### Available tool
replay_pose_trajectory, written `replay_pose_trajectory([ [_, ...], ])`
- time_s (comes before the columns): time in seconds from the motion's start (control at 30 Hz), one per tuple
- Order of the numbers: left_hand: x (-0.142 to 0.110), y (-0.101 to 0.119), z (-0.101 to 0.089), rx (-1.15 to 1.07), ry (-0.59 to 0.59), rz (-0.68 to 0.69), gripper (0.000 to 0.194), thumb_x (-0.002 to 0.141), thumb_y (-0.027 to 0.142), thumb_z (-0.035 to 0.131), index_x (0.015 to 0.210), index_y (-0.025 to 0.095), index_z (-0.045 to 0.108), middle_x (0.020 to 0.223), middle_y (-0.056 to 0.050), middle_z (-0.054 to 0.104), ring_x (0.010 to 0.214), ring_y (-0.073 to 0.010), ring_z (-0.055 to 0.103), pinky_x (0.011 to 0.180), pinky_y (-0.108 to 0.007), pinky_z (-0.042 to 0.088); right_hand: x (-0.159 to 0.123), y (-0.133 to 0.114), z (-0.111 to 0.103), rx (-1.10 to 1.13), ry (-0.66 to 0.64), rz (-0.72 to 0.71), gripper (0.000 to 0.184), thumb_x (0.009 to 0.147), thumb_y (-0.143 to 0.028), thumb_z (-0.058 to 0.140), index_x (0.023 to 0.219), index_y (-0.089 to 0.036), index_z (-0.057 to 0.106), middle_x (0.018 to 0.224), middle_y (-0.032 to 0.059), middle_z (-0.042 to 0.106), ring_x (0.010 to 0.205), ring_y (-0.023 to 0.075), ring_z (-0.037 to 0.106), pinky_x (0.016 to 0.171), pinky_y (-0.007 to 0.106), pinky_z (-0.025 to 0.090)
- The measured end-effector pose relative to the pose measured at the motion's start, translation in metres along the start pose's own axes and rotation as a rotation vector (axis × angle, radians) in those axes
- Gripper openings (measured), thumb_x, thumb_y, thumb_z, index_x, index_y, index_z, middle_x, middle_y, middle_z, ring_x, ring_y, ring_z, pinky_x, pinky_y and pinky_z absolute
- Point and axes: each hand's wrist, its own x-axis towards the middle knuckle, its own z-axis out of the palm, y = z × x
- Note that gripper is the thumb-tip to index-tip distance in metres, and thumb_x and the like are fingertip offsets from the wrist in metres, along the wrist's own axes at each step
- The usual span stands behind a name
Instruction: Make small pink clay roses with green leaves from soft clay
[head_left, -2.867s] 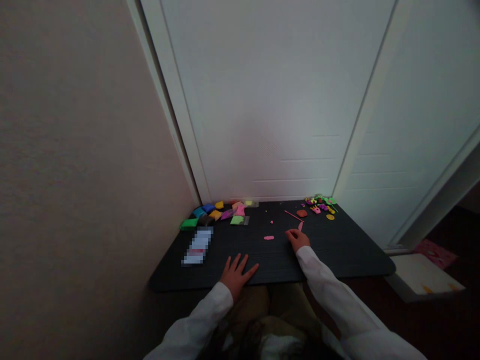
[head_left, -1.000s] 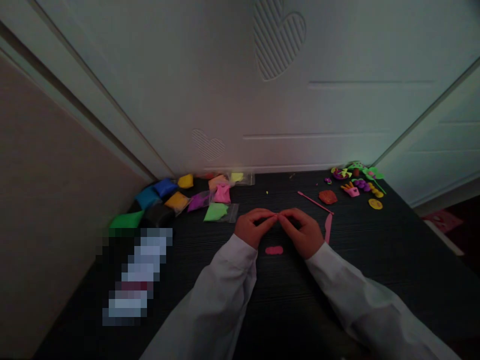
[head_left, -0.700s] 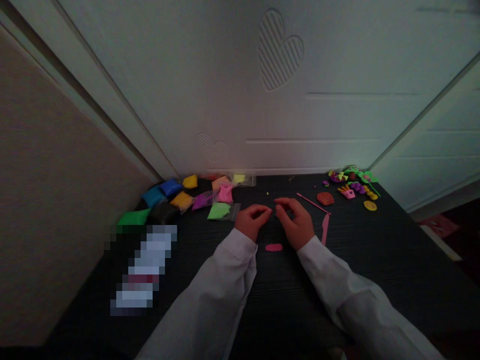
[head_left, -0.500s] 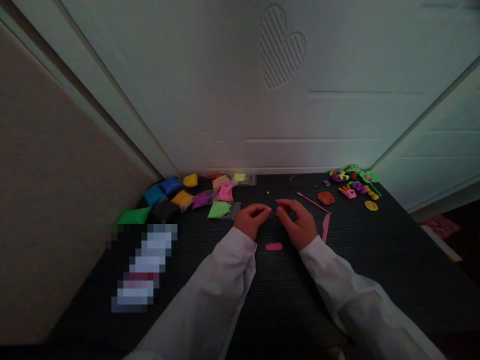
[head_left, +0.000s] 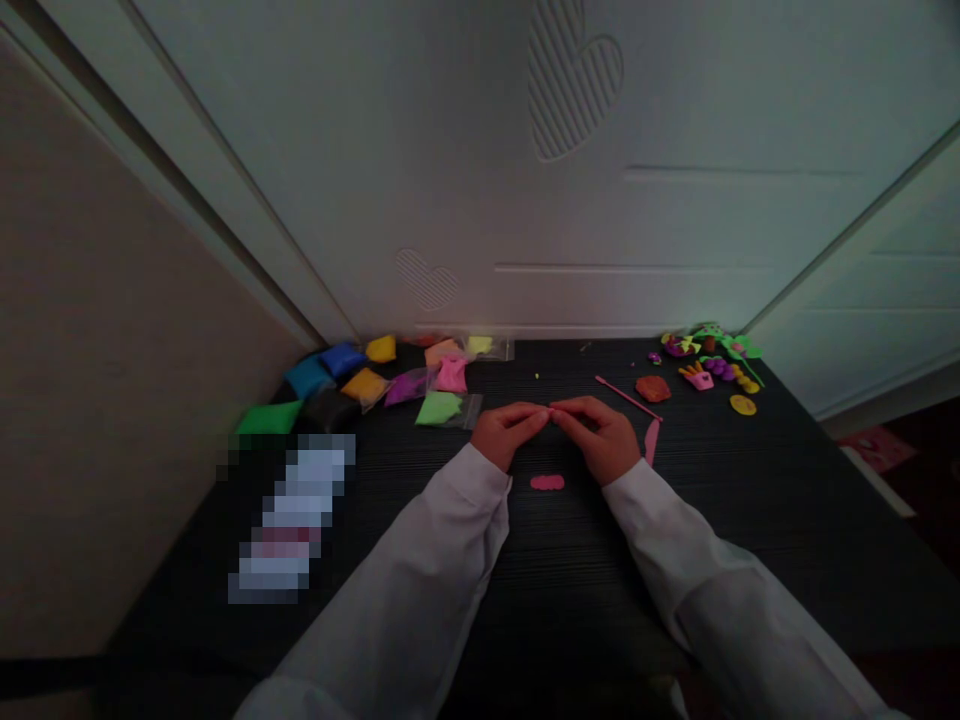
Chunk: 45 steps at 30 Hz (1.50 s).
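Note:
My left hand (head_left: 508,436) and my right hand (head_left: 601,440) meet at the fingertips above the dark table. Between them they pinch a tiny pink piece of modelling clay (head_left: 553,411), mostly covered by the fingers. Just below, on the tabletop, lies a flat pink clay strip (head_left: 547,482) with a wavy edge. Beside my right hand are a pink plastic knife (head_left: 652,440), partly behind the wrist, and a thin pink stick tool (head_left: 628,397).
Bags of coloured clay, among them a light green one (head_left: 439,408) and a blue one (head_left: 343,359), crowd the back left. A blurred pale sheet (head_left: 292,520) lies in front. At the right are a reddish-brown clay disc (head_left: 652,388), a yellow disc (head_left: 742,404) and small clay figures (head_left: 699,376).
My hands have come together, closing the gap between their fingertips. A bit of pink now shows there. The view has tilted down slightly; the things on the table lie as before.

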Motion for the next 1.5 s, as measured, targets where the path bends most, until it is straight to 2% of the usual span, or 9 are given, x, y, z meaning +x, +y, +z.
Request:
replay_pose_trajectory([
  [0.3,0.001,-0.003,-0.001,-0.039,0.045,-0.037,0.019,0.061,0.032,0.062,0.071,0.015,0.064,0.07,0.0,0.062,0.067,-0.0113,0.054,0.066,-0.024,0.042,-0.002,-0.001,-0.001,-0.041,-0.009,-0.003,0.019,0.072,-0.033,0.051,0.079,-0.018,0.061,0.074,0.0021,0.06,0.067,0.0121,0.053,0.061,0.025,0.042],
  [0.47,0.005,-0.011,-0.003,-0.091,0.091,-0.064,0.023,0.061,0.034,0.062,0.073,0.014,0.062,0.059,0.002,0.056,0.053,-0.0074,0.047,0.052,-0.021,0.038,0.0,0.004,-0.009,-0.156,-0.145,0.038,0.022,0.072,-0.036,0.049,0.08,-0.019,0.06,0.073,0.0011,0.061,0.062,0.0117,0.053,0.057,0.025,0.04],
  [0.7,0.007,-0.018,-0.005,-0.146,0.083,-0.072,0.02,0.063,0.033,0.06,0.07,0.014,0.06,0.056,0.002,0.053,0.048,-0.0052,0.043,0.048,-0.02,0.034,-0.006,0.011,-0.017,-0.729,-0.399,-0.302,0.014,0.075,-0.026,0.048,0.078,-0.023,0.062,0.08,0.0018,0.062,0.077,0.016,0.052,0.067,0.031,0.029],
  [0.93,0.003,-0.013,-0.005,-0.071,0.063,-0.071,0.022,0.064,0.034,0.059,0.071,0.014,0.061,0.056,0.002,0.053,0.048,-0.0055,0.042,0.047,-0.02,0.033,-0.015,0.014,-0.026,-0.826,-0.488,-0.382,0.024,0.079,-0.028,0.042,0.097,-0.027,0.058,0.085,0.0024,0.06,0.078,0.0159,0.049,0.066,0.031,0.026],
  [1.13,-0.001,-0.003,-0.004,0.079,0.049,-0.04,0.019,0.067,0.033,0.056,0.071,0.015,0.062,0.062,0.0,0.057,0.055,-0.0086,0.047,0.055,-0.022,0.037,-0.025,0.007,-0.028,-0.958,-0.527,-0.393,0.033,0.078,-0.021,0.042,0.11,-0.027,0.05,0.092,0.0036,0.059,0.081,0.0201,0.044,0.068,0.035,0.024],
  [1.2,-0.003,-0.001,-0.003,0.235,0.019,0.054,0.016,0.068,0.028,0.055,0.074,0.015,0.064,0.068,-0.001,0.058,0.061,-0.0101,0.049,0.061,-0.024,0.038,-0.026,0.006,-0.028,-0.983,-0.527,-0.385,0.034,0.079,-0.021,0.04,0.111,-0.028,0.049,0.095,0.0031,0.058,0.081,0.0206,0.043,0.068,0.036,0.024],
  [1.33,-0.005,-0.003,-0.003,0.742,-0.187,0.401,0.021,0.072,0.019,0.047,0.083,0.019,0.065,0.072,-0.003,0.059,0.068,-0.0124,0.049,0.068,-0.028,0.037,-0.028,0.005,-0.029,-0.98,-0.53,-0.36,0.034,0.08,-0.022,0.039,0.111,-0.029,0.048,0.096,0.0019,0.057,0.083,0.0201,0.042,0.068,0.035,0.024],
  [1.4,-0.006,-0.006,-0.004,0.868,-0.251,0.458,0.023,0.072,0.02,0.046,0.086,0.021,0.065,0.072,-0.003,0.058,0.07,-0.0134,0.047,0.068,-0.029,0.037,-0.028,0.005,-0.03,-0.969,-0.534,-0.349,0.034,0.079,-0.022,0.039,0.111,-0.028,0.048,0.095,0.002,0.056,0.083,0.0195,0.042,0.069,0.035,0.024],
  [1.5,-0.009,-0.007,-0.005,0.967,-0.301,0.458,0.026,0.072,0.019,0.045,0.09,0.023,0.063,0.073,-0.003,0.057,0.071,-0.0143,0.045,0.068,-0.029,0.036,-0.027,0.007,-0.031,-0.947,-0.543,-0.342,0.034,0.078,-0.021,0.04,0.11,-0.028,0.049,0.094,0.0024,0.056,0.083,0.0188,0.043,0.069,0.034,0.024],
])
